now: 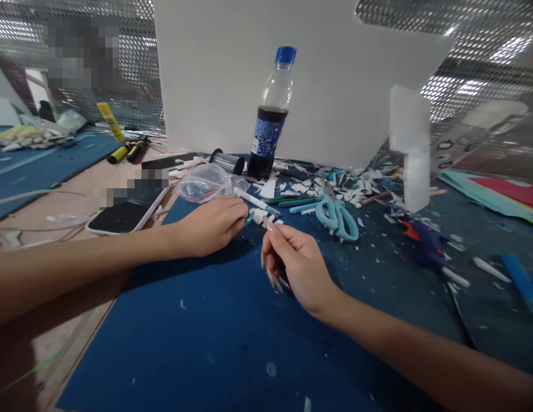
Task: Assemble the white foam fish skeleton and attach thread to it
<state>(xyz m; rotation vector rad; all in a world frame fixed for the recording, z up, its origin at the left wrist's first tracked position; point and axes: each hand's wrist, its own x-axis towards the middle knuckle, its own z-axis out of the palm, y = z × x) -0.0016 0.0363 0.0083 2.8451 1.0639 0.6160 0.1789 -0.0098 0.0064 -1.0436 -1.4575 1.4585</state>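
My left hand (212, 226) rests on the blue cutting mat (197, 337) with its fingers curled together; a small green tip shows at the fingertips, too small to name. My right hand (294, 263) hovers just to its right, fingers folded in with long nails, pinching something thin that I cannot make out. A clear plastic bag (204, 183) lies just beyond the left hand. Blue scissors (337, 214) lie past the right hand among white foam scraps (322, 189).
A cola bottle (270, 114) stands before a big white foam board (335, 80). A white foam block (410, 146) is upright at right, a blue glue gun (423, 243) near it. A phone (124, 214) lies left; coloured paper sheets (506, 197) far right.
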